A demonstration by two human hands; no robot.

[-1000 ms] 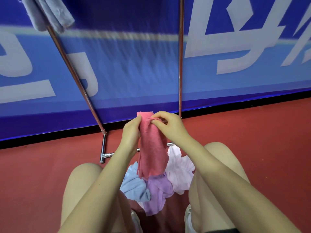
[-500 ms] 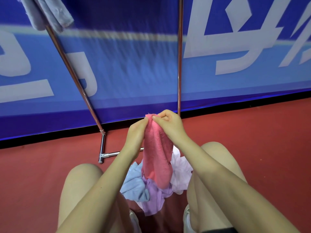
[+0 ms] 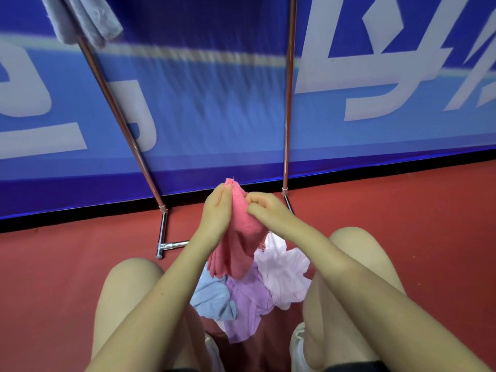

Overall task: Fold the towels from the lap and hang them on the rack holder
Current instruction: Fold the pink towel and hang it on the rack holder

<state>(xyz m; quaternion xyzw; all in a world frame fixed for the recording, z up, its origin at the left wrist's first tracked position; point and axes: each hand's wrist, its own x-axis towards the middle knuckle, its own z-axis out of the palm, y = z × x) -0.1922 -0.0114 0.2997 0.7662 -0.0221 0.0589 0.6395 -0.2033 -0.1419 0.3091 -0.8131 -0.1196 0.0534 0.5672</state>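
Seated person, head view. Left hand [image 3: 216, 214] and right hand [image 3: 264, 209] both pinch the top of a pink towel [image 3: 239, 245], held above the lap; blue [image 3: 214, 294], lilac [image 3: 248, 304] and pale pink [image 3: 284, 275] towels lie between the knees. Rack upright [image 3: 118, 114] carries a grey towel [image 3: 83, 17].

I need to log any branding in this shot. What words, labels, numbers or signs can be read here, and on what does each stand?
Blue fabric banner behind the metal rack poles: large white characters, cropped by the frame and blurred; none can be read as a word.
Pink towel held in both hands, and the blue, purple and pale pink towels on the lap: no label or print visible.
No numbers or signs elsewhere.
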